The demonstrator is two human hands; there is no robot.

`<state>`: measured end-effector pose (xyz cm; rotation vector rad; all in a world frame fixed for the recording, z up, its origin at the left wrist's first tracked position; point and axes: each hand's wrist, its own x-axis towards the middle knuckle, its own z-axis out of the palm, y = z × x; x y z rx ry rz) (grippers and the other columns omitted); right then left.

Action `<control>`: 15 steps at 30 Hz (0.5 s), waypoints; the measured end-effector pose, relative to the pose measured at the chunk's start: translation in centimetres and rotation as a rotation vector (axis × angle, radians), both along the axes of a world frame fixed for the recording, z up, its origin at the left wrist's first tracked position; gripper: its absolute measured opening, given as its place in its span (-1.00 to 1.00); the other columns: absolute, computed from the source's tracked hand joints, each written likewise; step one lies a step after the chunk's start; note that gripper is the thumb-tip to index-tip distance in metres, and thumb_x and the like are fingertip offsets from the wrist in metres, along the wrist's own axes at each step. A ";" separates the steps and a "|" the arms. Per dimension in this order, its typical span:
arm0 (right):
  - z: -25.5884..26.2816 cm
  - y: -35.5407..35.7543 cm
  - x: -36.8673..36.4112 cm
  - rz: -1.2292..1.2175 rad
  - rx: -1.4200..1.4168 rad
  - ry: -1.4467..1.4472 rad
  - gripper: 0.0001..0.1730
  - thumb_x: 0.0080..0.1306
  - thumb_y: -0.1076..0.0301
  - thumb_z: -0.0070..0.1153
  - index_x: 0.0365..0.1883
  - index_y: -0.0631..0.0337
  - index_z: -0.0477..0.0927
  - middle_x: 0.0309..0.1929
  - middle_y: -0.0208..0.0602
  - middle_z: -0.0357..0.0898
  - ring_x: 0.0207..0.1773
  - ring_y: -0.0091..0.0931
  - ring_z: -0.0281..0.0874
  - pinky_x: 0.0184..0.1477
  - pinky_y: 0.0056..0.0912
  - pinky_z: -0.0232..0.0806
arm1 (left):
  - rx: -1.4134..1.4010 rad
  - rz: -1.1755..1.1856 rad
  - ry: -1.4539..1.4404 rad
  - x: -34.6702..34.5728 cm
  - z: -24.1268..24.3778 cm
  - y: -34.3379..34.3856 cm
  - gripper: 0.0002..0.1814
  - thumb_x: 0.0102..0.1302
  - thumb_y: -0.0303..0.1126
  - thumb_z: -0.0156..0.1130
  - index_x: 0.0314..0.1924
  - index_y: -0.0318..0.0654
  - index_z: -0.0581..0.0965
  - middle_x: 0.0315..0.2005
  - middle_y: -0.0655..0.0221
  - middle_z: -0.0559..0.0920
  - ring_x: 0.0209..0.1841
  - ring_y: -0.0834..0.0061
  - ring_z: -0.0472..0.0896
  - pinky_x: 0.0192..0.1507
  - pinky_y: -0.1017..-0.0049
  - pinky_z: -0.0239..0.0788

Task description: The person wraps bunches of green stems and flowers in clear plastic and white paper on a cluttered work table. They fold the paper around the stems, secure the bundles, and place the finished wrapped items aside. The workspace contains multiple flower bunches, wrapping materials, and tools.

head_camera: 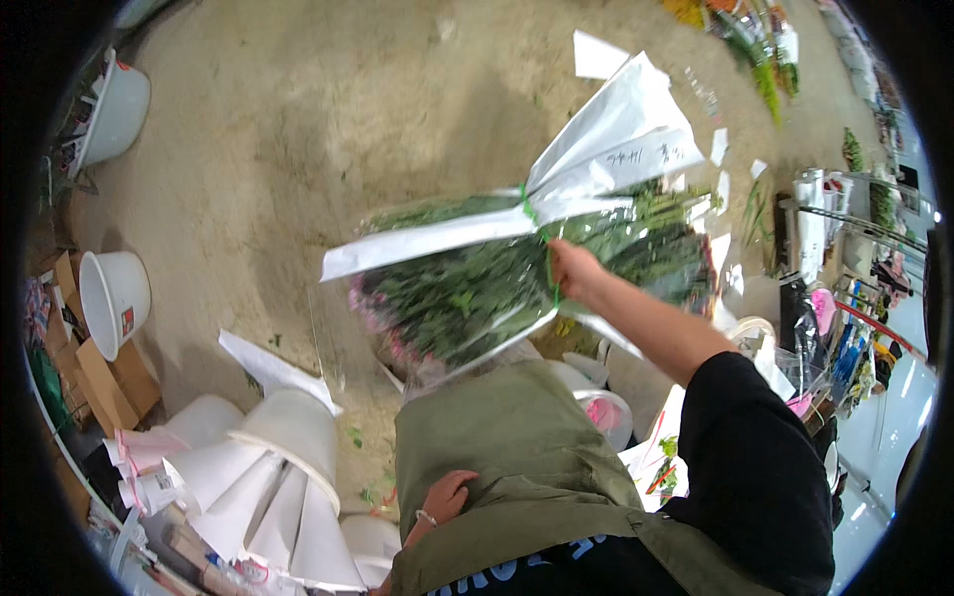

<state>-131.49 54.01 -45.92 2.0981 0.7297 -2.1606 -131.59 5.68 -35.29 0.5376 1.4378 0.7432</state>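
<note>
My right hand (574, 272) is closed on the green tie around the middle of a large flower bundle (462, 298), which hangs before my apron. Clear film and white paper (618, 153) with handwriting wrap the bundle. Pink blooms show at its left end, dense green leaves and stems along its length, and its right side is blurred. My left hand (447, 495), with a bracelet at the wrist, rests against the olive apron (507, 439), its fingers loosely extended and holding nothing.
White buckets (115, 298) stand on the concrete floor at left. A bucket (291, 432) with rolled white paper is at lower left, near cardboard boxes (112, 384). Paper scraps (719, 147) and more wrapped flowers (760, 67) lie at upper right. Shelving (857, 223) lines the right.
</note>
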 end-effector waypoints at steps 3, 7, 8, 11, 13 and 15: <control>10.3 -3.2 -0.3 -0.009 -0.026 0.115 -0.73 0.35 0.22 -0.03 -0.55 0.04 0.33 -0.66 -0.48 0.17 -0.62 -0.53 0.05 -0.56 -0.37 -0.09 | 0.051 -0.177 -0.183 0.3 -3.5 2.1 -0.57 0.31 -0.41 -0.05 0.18 -0.23 0.40 0.18 0.15 0.42 0.20 0.20 0.40 0.20 0.34 0.23; 28.4 -9.0 0.4 -0.163 0.067 0.196 -0.74 0.35 0.26 -0.03 -0.55 0.02 0.33 -0.66 -0.52 0.20 -0.59 -0.56 0.11 -0.50 -0.45 0.01 | -0.016 -0.319 -0.527 1.8 -9.1 7.2 -0.49 0.41 -0.36 -0.12 0.34 -0.28 0.22 0.31 0.22 0.29 0.30 0.34 0.31 0.28 0.40 0.12; 32.2 -11.0 -0.2 -0.160 0.156 0.250 -0.77 0.33 0.24 -0.02 -0.53 0.00 0.34 -0.65 -0.57 0.21 -0.62 -0.61 0.08 -0.57 -0.51 -0.03 | -0.217 -0.184 -0.572 0.6 -6.7 10.6 -0.46 0.43 -0.36 -0.08 0.36 -0.31 0.15 0.30 0.25 0.31 0.25 0.34 0.34 0.27 0.40 0.14; 41.0 -13.9 -2.5 0.034 0.279 0.314 -0.80 0.33 0.19 -0.03 -0.49 -0.03 0.39 -0.64 -0.71 0.18 -0.65 -0.75 0.00 -0.72 -0.60 -0.18 | -0.251 0.074 -0.659 -3.9 -2.9 19.0 -0.48 0.42 -0.32 -0.02 0.34 -0.29 0.20 0.20 0.26 0.42 0.17 0.34 0.40 0.26 0.36 0.17; 42.3 -16.1 -0.6 0.076 0.361 0.320 -0.84 0.34 0.19 -0.06 -0.40 0.00 0.45 -0.61 -0.67 0.20 -0.63 -0.75 0.02 -0.71 -0.59 -0.17 | -0.228 0.033 -0.751 -4.7 -1.1 23.3 -0.48 0.43 -0.32 -0.02 0.33 -0.29 0.21 0.20 0.26 0.42 0.17 0.34 0.40 0.26 0.35 0.17; 44.1 -18.8 1.3 0.066 0.527 0.422 -0.75 0.38 0.17 -0.05 -0.21 0.17 0.50 -0.54 -0.66 0.26 -0.54 -0.74 0.10 -0.63 -0.57 0.01 | -0.256 -0.113 -0.754 -3.5 -0.2 25.2 -0.48 0.43 -0.32 -0.02 0.33 -0.29 0.21 0.20 0.27 0.42 0.17 0.34 0.40 0.26 0.35 0.17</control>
